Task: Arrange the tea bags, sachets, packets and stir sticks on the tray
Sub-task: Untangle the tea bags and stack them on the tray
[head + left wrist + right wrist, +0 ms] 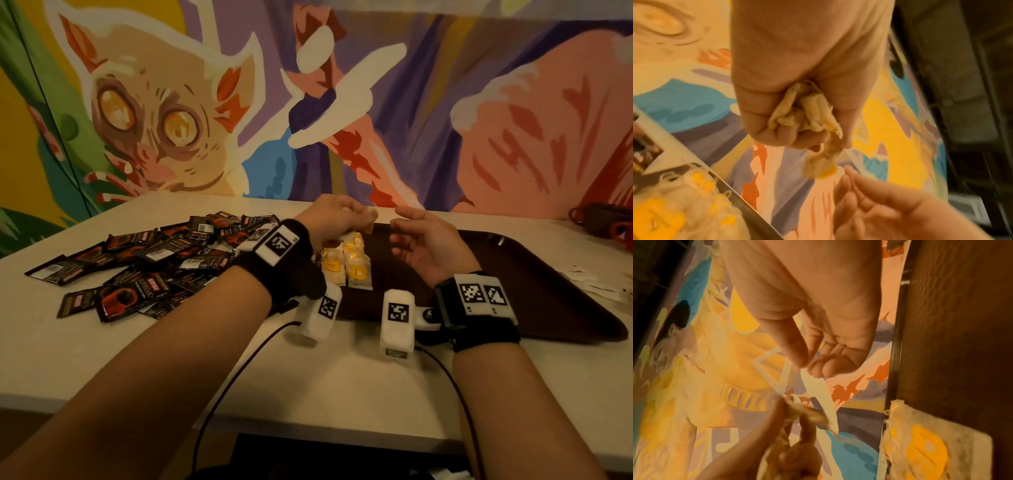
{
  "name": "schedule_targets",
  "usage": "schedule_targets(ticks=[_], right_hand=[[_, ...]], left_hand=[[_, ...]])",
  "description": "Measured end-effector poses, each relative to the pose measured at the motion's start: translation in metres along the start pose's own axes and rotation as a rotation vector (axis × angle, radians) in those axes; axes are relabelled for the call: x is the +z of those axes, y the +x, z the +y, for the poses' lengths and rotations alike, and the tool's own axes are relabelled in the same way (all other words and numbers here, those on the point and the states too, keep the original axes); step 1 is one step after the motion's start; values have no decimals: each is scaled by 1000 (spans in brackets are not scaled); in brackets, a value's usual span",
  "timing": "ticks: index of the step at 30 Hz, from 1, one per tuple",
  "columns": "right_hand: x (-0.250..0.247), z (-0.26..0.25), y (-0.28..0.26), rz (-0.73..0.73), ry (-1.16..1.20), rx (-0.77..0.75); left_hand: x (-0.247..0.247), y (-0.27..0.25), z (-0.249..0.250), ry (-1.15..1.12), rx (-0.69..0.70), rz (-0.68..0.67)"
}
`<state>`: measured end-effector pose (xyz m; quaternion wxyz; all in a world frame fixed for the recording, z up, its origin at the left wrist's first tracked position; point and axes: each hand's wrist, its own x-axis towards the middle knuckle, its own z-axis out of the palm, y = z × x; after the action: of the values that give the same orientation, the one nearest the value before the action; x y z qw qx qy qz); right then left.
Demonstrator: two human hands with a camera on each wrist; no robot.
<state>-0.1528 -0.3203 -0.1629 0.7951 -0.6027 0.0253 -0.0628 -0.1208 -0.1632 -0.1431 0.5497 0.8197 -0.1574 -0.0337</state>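
**Left hand full of tea bags, above the tray**

Head view: left hand point(334, 214) is raised over the far left part of the tray point(534, 274), fingers curled round a clump of tea bags point(371, 219). Right hand point(428, 243) hovers just beside it, palm up, fingers loosely bent, holding nothing. A row of tea bags point(346, 263) with yellow tags already lies on the tray, below the left hand. Coffee packets point(144, 260) lie heaped on the surface point(308, 377), left of the tray.

Left wrist view: the fist point(797, 81) holds several crumpled bags point(809, 110); one dangles from it, just above the right fingertips point(846, 177).

Right wrist view: right hand point(824, 345) relaxed and empty, thumb near the fingers. Left fingers point(805, 421) below it pinch the bags; strings look tangled.

Judgement: take the dangling bag alone, ease its string free, lay it flat next to the row, tag facing up.
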Motion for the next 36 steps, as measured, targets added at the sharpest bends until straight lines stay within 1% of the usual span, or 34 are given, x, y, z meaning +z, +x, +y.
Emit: schedule_targets(ticks=[3, 6, 8, 11, 14, 16, 17, 19, 21, 25, 28, 30, 33, 36], right_hand=[[4, 1, -2, -51, 17, -13], [9, 2, -6, -153, 5, -71], [14, 4, -7, -200, -13, -64], [22, 9, -9, -250, -60, -57], [28, 15, -12, -283, -144, -111], [32, 17, -11, -291, -156, -135], [33, 17, -11, -285, -134, -137], [33, 18, -10, -262, -68, -133], [31, 18, -9, -227, -61, -134], [27, 19, -6, -135, -47, -146], [24, 17, -4, -75, -48, -143], [23, 17, -4, -70, -27, -154], [24, 16, -6, -97, -5, -170], [24, 15, -6, -127, -26, -173]], left_hand=[[-4, -2, -3, -374, -34, -37], [0, -5, -8, -602, -103, -32], [3, -7, -11, -677, -129, -14], [3, -12, -15, -745, -118, -13], [3, -16, -16, -866, -90, -30], [2, -17, -18, -888, -71, -32], [2, -17, -19, -865, -69, -15], [1, -18, -21, -792, -86, 23], [0, -19, -22, -728, -101, 33], [-4, -18, -22, -754, -177, 84], [-9, -20, -23, -855, -271, 25], [-10, -22, -25, -839, -311, -49], [-7, -26, -24, -781, -305, -137], [-4, -26, -22, -776, -275, -139]])
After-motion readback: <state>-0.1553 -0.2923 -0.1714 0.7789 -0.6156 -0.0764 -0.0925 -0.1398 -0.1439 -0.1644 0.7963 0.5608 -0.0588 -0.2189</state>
